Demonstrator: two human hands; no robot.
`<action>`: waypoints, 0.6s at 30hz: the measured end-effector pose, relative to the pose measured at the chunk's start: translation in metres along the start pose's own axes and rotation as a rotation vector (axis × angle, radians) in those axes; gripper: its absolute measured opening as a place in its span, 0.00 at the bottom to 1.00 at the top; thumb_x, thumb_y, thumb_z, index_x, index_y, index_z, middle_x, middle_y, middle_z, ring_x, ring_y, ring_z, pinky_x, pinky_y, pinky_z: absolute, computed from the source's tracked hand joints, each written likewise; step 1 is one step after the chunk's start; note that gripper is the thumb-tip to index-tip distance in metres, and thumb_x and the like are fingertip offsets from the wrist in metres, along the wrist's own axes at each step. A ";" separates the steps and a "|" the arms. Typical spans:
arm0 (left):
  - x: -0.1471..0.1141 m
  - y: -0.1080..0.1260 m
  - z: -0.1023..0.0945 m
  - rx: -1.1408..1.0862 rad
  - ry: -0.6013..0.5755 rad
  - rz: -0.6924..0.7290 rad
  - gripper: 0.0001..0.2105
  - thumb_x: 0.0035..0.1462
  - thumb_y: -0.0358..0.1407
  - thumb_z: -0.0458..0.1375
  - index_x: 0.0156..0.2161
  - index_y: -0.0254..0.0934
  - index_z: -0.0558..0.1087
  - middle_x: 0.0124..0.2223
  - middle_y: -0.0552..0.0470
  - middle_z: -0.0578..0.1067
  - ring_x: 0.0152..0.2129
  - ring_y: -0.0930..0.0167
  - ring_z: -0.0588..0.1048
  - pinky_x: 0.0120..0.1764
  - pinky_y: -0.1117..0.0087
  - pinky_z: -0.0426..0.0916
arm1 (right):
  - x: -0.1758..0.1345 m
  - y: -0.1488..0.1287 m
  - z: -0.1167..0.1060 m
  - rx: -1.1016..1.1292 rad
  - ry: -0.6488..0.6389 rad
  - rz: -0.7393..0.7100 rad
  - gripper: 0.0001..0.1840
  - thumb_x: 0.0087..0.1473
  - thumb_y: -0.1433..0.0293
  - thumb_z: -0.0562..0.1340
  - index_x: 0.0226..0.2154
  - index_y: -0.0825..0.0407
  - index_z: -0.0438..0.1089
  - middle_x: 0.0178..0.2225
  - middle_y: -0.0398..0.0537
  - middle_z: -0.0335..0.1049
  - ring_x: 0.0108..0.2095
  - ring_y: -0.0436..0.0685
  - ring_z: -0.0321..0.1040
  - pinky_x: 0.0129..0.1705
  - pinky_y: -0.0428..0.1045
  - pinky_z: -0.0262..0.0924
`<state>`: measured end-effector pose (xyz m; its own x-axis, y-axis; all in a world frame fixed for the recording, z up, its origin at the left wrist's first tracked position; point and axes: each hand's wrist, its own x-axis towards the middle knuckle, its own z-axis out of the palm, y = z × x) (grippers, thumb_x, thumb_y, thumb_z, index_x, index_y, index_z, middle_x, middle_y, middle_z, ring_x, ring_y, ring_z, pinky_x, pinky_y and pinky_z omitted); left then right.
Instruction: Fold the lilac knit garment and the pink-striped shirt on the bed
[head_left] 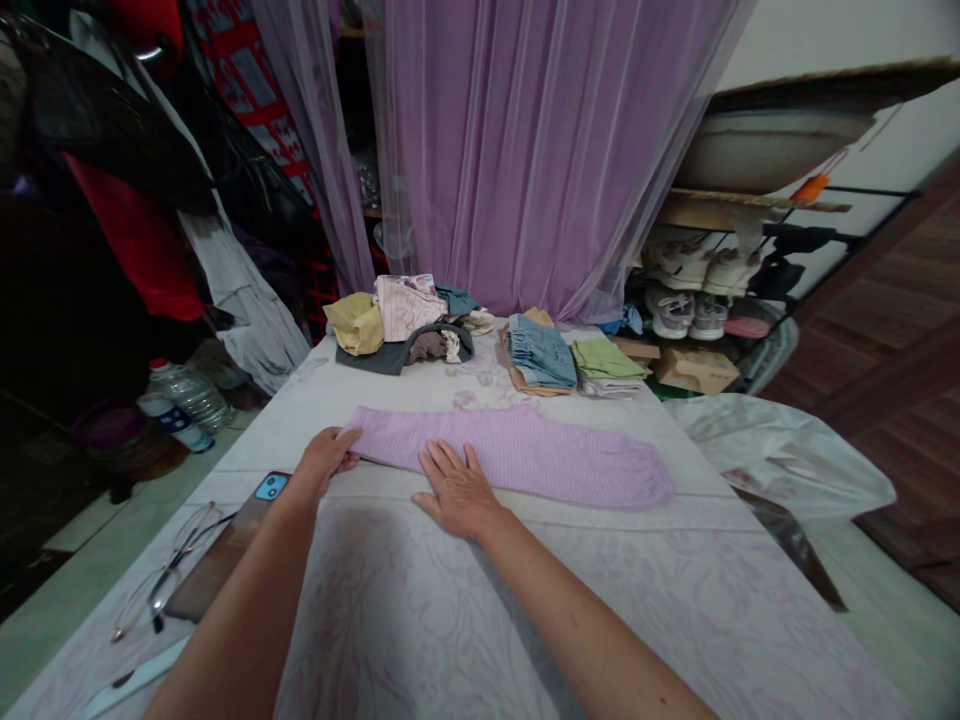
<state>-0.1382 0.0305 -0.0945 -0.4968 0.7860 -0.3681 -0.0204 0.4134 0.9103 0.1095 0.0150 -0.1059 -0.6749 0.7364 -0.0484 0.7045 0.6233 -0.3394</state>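
Observation:
A pair of lilac striped pants [570, 460] lies flat, folded lengthwise, across the table, its gathered end toward the right. My left hand [328, 458] pinches the narrow end at the left, thumb on top and fingers curled partly out of sight. Flat on the cloth near its middle rests my right hand [457, 490], fingers spread. Behind the pants sit folded blue denim pants [538, 352] on tan cloth, and beside them a folded green garment [607, 358] on a pale one.
A loose heap of clothes, with a yellow garment [355, 324] at its left, lies at the table's back left. A phone [217, 560], eyeglasses [176, 560] and a pale flat object [135, 682] lie by my left forearm. Purple curtains [517, 150] hang behind; a shoe rack stands right.

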 end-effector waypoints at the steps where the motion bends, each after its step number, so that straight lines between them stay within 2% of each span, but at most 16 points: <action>1: -0.001 -0.001 0.000 -0.004 0.002 0.018 0.08 0.45 0.35 0.64 0.28 0.35 0.70 0.18 0.58 0.68 0.14 0.76 0.68 0.19 0.78 0.66 | 0.000 -0.001 -0.001 0.011 -0.010 0.002 0.37 0.63 0.51 0.47 0.68 0.50 0.45 0.70 0.52 0.36 0.70 0.60 0.31 0.67 0.66 0.24; 4: -0.005 -0.002 0.002 -0.013 0.011 0.059 0.08 0.47 0.35 0.62 0.32 0.35 0.70 0.18 0.60 0.66 0.12 0.78 0.64 0.17 0.79 0.62 | 0.006 -0.003 -0.010 0.034 -0.012 0.010 0.35 0.64 0.51 0.45 0.67 0.50 0.49 0.70 0.53 0.40 0.69 0.61 0.35 0.67 0.66 0.27; 7: -0.005 -0.004 0.005 -0.024 0.053 0.081 0.09 0.46 0.36 0.61 0.33 0.36 0.69 0.19 0.61 0.66 0.12 0.79 0.63 0.17 0.79 0.61 | 0.017 -0.003 -0.018 0.024 0.083 0.069 0.33 0.65 0.53 0.44 0.66 0.51 0.50 0.70 0.53 0.40 0.69 0.61 0.36 0.67 0.66 0.28; 10: -0.005 -0.006 0.009 -0.045 0.100 0.113 0.10 0.46 0.39 0.60 0.33 0.38 0.68 0.24 0.60 0.67 0.16 0.78 0.66 0.20 0.78 0.65 | 0.031 -0.001 -0.019 0.007 0.167 0.176 0.31 0.66 0.57 0.44 0.66 0.50 0.51 0.70 0.53 0.40 0.69 0.61 0.35 0.67 0.66 0.29; 14: -0.006 -0.008 0.014 -0.121 0.134 0.168 0.12 0.44 0.41 0.61 0.32 0.37 0.68 0.27 0.58 0.69 0.22 0.76 0.68 0.23 0.78 0.65 | 0.046 0.003 -0.007 0.013 0.105 0.247 0.31 0.65 0.57 0.45 0.67 0.50 0.49 0.70 0.53 0.39 0.69 0.62 0.35 0.66 0.67 0.28; 18: -0.013 0.003 0.019 -0.271 0.064 0.112 0.14 0.41 0.41 0.62 0.32 0.37 0.67 0.28 0.57 0.71 0.25 0.75 0.71 0.27 0.76 0.67 | 0.049 0.006 -0.002 0.013 0.073 0.237 0.32 0.64 0.56 0.45 0.67 0.48 0.49 0.70 0.52 0.37 0.70 0.61 0.33 0.66 0.67 0.26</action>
<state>-0.1147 0.0303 -0.0901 -0.5626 0.7857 -0.2572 -0.1885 0.1810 0.9653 0.0807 0.0551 -0.1087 -0.4729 0.8790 -0.0605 0.8381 0.4276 -0.3388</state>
